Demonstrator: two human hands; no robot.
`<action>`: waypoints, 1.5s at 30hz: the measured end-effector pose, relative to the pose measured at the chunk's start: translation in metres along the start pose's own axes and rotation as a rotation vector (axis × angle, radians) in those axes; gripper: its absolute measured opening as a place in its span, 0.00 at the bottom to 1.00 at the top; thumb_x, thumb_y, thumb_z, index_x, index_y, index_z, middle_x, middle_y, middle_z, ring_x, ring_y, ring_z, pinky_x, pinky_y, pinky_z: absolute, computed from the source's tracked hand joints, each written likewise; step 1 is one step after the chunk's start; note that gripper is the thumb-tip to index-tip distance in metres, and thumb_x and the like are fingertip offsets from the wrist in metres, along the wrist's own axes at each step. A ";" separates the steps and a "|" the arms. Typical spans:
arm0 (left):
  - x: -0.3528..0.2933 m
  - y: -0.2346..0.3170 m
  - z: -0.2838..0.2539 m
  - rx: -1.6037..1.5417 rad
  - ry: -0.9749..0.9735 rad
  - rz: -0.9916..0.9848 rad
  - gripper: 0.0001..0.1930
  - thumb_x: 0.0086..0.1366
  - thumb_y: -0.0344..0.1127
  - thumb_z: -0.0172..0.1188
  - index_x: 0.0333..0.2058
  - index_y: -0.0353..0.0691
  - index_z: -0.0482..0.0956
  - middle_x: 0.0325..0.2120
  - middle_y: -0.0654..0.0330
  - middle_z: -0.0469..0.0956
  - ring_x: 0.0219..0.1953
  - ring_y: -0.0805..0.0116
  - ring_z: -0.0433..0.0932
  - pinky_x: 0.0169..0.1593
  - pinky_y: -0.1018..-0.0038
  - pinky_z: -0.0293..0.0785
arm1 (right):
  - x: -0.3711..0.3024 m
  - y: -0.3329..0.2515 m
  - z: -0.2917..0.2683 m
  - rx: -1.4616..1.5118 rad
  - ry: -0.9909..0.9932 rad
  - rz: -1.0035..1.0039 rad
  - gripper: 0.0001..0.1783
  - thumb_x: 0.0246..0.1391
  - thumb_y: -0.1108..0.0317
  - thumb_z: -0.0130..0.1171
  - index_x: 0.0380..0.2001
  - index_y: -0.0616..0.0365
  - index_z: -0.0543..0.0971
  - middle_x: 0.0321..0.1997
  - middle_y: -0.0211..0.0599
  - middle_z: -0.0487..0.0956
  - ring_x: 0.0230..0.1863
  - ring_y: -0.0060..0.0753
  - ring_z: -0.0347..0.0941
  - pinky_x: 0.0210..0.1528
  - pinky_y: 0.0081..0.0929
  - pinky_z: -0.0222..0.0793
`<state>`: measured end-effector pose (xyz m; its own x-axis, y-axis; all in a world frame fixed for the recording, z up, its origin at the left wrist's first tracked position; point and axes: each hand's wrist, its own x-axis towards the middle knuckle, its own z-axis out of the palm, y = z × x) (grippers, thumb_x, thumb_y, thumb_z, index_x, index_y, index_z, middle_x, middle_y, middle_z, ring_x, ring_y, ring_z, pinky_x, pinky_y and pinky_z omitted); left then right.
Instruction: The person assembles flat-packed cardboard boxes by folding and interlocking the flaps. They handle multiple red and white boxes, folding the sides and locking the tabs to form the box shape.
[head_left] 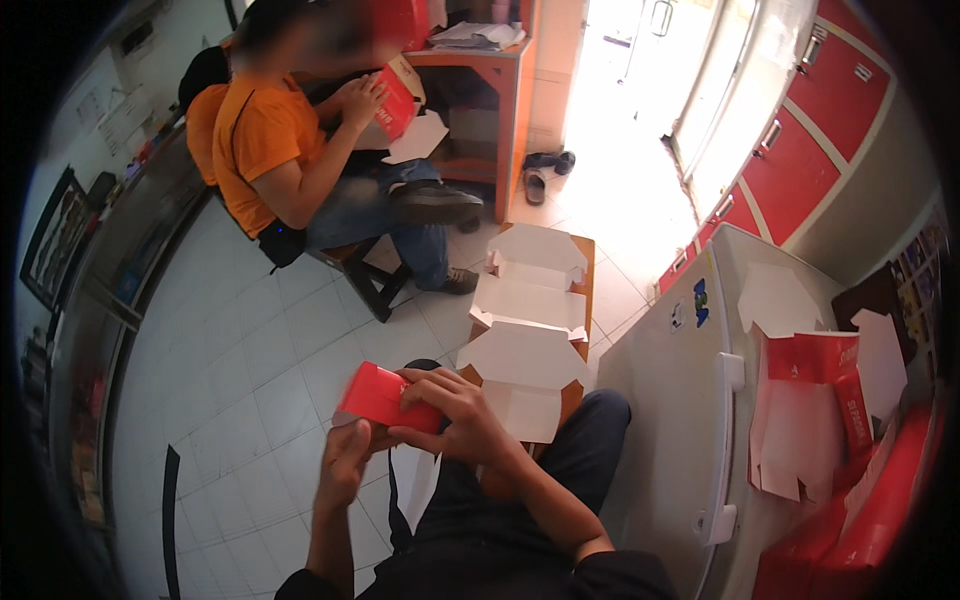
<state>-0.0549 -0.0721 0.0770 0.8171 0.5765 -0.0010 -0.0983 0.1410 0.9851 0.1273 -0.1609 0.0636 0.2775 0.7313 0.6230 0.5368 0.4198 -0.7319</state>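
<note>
Above my lap, a red cardboard box with a pale inside is held between both hands. My left hand grips its lower left end, thumb and fingers closed on the card. Wrapped over its right side is my right hand, fingers bent on the red face. The box's underside and far side are hidden. Just beyond my knees, partly folded box blanks, white side up, lie on a wooden bench; the nearer blank overlaps the farther blank.
A co-worker in an orange shirt sits at the far left, holding another red box. To my right stands a pale fridge, with red-and-white box cartons piled on it. Red lockers line the far right. Sandals lie near the bright doorway.
</note>
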 end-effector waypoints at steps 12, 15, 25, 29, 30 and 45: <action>0.003 -0.088 -0.080 -0.161 -0.561 -0.223 0.48 0.54 0.61 0.66 0.62 0.30 0.60 0.59 0.53 0.67 0.62 0.67 0.64 0.63 0.61 0.61 | 0.000 0.009 -0.046 0.409 -0.283 0.234 0.22 0.39 0.55 0.76 0.26 0.57 0.74 0.31 0.31 0.81 0.31 0.23 0.75 0.36 0.22 0.70; -0.018 -0.142 -0.088 -0.493 -0.501 -0.277 0.39 0.51 0.44 0.68 0.58 0.30 0.65 0.55 0.52 0.72 0.56 0.64 0.71 0.58 0.62 0.68 | -0.008 0.023 -0.053 0.434 -0.402 0.251 0.21 0.48 0.51 0.71 0.28 0.57 0.75 0.39 0.42 0.83 0.35 0.23 0.75 0.38 0.22 0.69; 0.009 -0.072 -0.020 -0.152 0.056 -0.069 0.37 0.43 0.29 0.64 0.56 0.33 0.67 0.46 0.52 0.77 0.48 0.58 0.78 0.52 0.62 0.75 | -0.086 0.024 -0.030 0.650 0.265 0.422 0.42 0.61 0.39 0.51 0.62 0.66 0.60 0.61 0.46 0.70 0.62 0.38 0.65 0.64 0.37 0.58; 0.005 -0.081 -0.045 -0.293 -0.201 -0.103 0.38 0.46 0.33 0.64 0.58 0.33 0.65 0.49 0.52 0.75 0.51 0.55 0.76 0.55 0.60 0.73 | -0.078 0.014 -0.037 0.273 0.452 0.675 0.28 0.60 0.52 0.59 0.49 0.68 0.72 0.42 0.40 0.80 0.44 0.32 0.76 0.47 0.28 0.71; 0.004 -0.083 -0.051 -0.344 -0.240 -0.108 0.38 0.46 0.34 0.64 0.59 0.33 0.64 0.50 0.52 0.74 0.52 0.55 0.75 0.56 0.59 0.72 | -0.078 0.021 -0.044 0.378 0.460 0.728 0.24 0.61 0.54 0.60 0.45 0.69 0.74 0.38 0.38 0.81 0.40 0.30 0.77 0.42 0.26 0.72; 0.017 -0.112 -0.021 -0.542 -0.071 0.226 0.41 0.55 0.49 0.66 0.62 0.35 0.59 0.58 0.52 0.67 0.59 0.52 0.69 0.60 0.54 0.66 | -0.094 0.047 -0.045 0.573 0.721 0.453 0.36 0.60 0.42 0.54 0.60 0.56 0.61 0.53 0.41 0.69 0.51 0.29 0.68 0.52 0.28 0.64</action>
<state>-0.0420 -0.0615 -0.0365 0.7762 0.5877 0.2282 -0.5351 0.4227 0.7315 0.1623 -0.2341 -0.0172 0.8738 0.4673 0.1346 -0.1462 0.5164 -0.8438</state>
